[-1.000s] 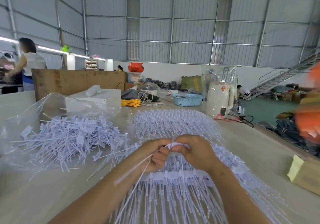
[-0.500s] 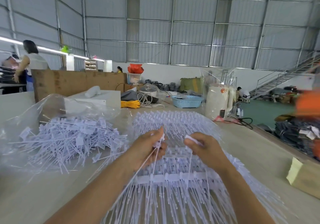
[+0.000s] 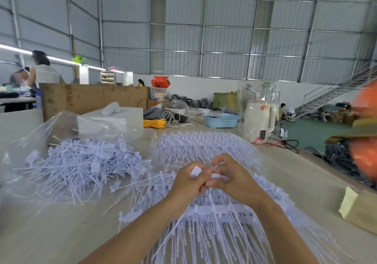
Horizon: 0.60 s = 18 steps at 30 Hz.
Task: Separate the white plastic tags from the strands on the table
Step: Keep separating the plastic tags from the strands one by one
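A wide sheet of joined white plastic strands point(image 3: 214, 229) lies on the table in front of me, fanning out from a cross strip. My left hand point(image 3: 188, 184) pinches a small white tag point(image 3: 196, 171) above that sheet. My right hand point(image 3: 232, 179) touches it fingertip to fingertip and pinches another white tag piece point(image 3: 217, 175), from which a thin strand hangs down. To the left, a loose heap of separated tags point(image 3: 81, 163) rests on a clear plastic bag point(image 3: 30, 141).
A tan packet point(image 3: 359, 208) lies at the table's right edge. Behind the strands stand a white kettle in plastic wrap point(image 3: 259, 120), a blue basket point(image 3: 221, 120), a yellow cable coil point(image 3: 154, 123) and a white box point(image 3: 114, 118). People work at the far left.
My hands, apart half a second ago with a strand stretched between them, have come back together. Each now pinches a tag piece.
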{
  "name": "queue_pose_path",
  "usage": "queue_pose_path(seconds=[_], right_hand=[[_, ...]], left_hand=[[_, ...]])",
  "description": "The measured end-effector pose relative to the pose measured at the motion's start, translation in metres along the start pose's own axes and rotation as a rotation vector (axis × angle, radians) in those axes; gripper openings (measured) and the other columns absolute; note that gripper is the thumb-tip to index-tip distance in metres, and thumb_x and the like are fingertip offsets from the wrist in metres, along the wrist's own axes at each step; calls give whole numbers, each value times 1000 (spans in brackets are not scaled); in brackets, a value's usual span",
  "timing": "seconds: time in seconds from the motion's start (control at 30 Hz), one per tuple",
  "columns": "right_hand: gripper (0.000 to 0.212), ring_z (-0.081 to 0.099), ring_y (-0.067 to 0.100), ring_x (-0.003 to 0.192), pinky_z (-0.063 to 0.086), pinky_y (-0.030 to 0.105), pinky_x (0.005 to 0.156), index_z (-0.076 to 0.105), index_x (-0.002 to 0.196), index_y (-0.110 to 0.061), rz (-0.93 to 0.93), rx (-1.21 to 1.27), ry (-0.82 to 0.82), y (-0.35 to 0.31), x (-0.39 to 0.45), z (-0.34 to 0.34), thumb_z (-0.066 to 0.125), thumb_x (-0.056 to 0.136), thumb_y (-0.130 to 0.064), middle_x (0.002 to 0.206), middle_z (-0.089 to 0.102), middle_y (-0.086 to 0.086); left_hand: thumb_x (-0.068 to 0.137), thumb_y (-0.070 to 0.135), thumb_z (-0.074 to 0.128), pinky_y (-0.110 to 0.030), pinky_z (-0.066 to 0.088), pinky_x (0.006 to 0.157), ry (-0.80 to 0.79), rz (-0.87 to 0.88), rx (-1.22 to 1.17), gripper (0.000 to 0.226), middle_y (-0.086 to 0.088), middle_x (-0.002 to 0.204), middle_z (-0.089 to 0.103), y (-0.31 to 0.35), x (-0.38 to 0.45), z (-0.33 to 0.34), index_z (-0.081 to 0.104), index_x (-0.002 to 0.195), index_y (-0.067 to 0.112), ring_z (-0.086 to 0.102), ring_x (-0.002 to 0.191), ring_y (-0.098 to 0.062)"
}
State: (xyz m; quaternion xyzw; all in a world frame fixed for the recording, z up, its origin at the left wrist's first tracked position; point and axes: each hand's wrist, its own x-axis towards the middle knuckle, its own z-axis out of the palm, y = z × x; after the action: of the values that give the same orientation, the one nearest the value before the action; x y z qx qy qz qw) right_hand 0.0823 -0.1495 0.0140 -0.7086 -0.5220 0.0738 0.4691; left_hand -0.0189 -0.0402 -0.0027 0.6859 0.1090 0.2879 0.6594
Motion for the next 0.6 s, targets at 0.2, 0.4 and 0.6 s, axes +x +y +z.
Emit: queue_pose_path(seconds=[0.2,0.4,0.6], right_hand=[[31,46,12,59,37,26,62,57,62,-19,-50,-222,14,6,0,-11,55,93,-15,63,53,-1],[37,46,14,62,37,26,65,51,59,-24,-36,-218,52,7,1,-9,55,92,-9,62,50,-3],[15,45,7,62,34,19,60,64,79,-5,-60,-213,1,8,1,-6,61,90,-15,68,52,-3]], left_hand=[[93,27,58,-17,34,43,46,0,-61,21,-3,59,48,-2,1,0,59,79,10,41,46,-8],[93,32,56,-17,35,42,9,-65,-80,24,-6,66,54,-3,1,1,59,82,10,44,48,-9],[96,27,54,-17,40,43,50,-69,24,18,1,62,65,-4,1,1,60,85,13,53,44,-8]])
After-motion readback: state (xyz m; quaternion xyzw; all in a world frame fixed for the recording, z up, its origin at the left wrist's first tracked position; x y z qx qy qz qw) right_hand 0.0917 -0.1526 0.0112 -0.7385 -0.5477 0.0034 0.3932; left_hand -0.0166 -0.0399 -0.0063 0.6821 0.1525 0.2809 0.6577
